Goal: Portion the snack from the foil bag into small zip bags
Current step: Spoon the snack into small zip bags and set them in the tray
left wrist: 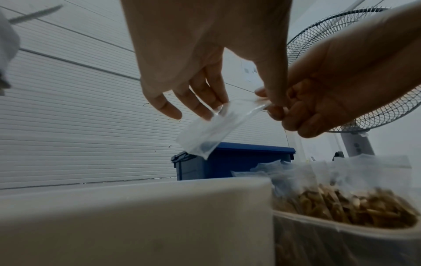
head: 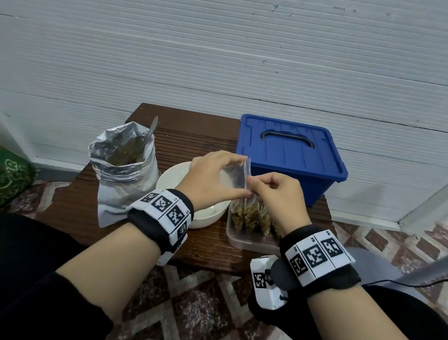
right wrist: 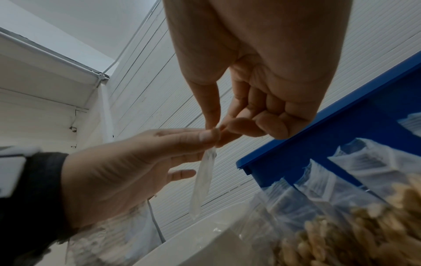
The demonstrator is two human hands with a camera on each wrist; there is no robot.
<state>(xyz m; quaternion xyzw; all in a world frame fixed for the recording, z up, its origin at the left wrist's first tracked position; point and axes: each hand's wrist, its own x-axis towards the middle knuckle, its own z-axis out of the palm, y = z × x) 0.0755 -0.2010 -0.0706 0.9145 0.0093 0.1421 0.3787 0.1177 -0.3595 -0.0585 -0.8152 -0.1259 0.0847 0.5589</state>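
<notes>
An empty clear small zip bag [head: 235, 176] hangs in the air above the white bowl [head: 170, 177]. My left hand [head: 211, 178] pinches its top edge between thumb and fingers. My right hand [head: 274, 194] pinches the same edge at the bag's right corner, its other fingers curled in. In the left wrist view the zip bag [left wrist: 210, 132] hangs slanted below both hands, and in the right wrist view the zip bag [right wrist: 203, 181] shows edge-on. The open foil bag [head: 122, 172] stands at the left with brownish snack and a spoon [head: 151, 130] in it.
A clear plastic tub [head: 249, 241] at the right front holds several filled zip bags [head: 254, 217]. A blue lidded box [head: 288, 156] stands behind it on the dark wooden table [head: 75, 206]. A standing fan [left wrist: 364, 75] is off to the right.
</notes>
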